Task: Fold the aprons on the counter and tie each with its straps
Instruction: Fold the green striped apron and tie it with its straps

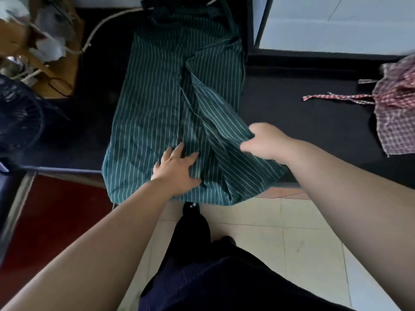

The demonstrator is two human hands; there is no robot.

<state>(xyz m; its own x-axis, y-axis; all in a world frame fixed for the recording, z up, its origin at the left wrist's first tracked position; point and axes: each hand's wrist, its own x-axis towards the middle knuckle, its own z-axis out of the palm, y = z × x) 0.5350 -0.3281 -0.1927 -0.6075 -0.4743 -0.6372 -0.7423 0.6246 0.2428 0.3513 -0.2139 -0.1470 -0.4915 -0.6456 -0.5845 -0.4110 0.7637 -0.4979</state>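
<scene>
Nearest the viewer, the left hand (176,170) presses flat, fingers spread, on a green striped apron (157,104) lying on the black tabletop (280,108). Beside it, the right hand (265,141) pinches the apron's folded right edge. Farther right lies a red checked apron (395,108).

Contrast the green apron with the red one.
The green apron is striped, the red apron checked. The green apron lies spread out, overhanging the counter; the red apron sits bunched. The left hand presses and the right hand grips the green apron; nothing touches the red apron. Both lie on the counter.
</scene>
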